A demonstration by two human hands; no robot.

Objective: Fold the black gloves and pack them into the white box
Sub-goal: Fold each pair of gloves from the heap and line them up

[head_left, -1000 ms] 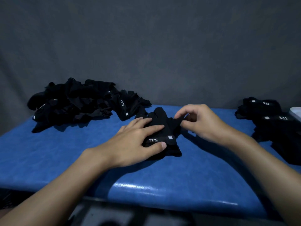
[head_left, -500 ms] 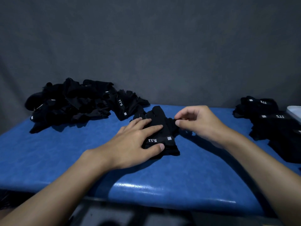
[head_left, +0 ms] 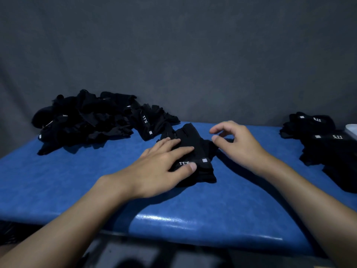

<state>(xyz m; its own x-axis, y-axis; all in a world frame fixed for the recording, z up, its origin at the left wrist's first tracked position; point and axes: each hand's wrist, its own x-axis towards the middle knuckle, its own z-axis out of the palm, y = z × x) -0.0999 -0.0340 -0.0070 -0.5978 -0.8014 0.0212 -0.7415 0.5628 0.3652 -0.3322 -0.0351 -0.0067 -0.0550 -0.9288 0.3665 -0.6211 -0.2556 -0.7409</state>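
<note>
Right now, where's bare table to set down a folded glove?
Bare table: front-left, between the loose glove pile and the left hand; also the strip between the right hand and the folded stack. Crowded: back-left, centre glove, far right edge.

wall (head_left: pixel 193 55): dark grey fabric backdrop | table (head_left: pixel 58 180): glossy blue padded top | light: dim

Matt black cloth gloves (head_left: pixel 195 144); glossy blue vinyl-like tabletop (head_left: pixel 193 219).
</note>
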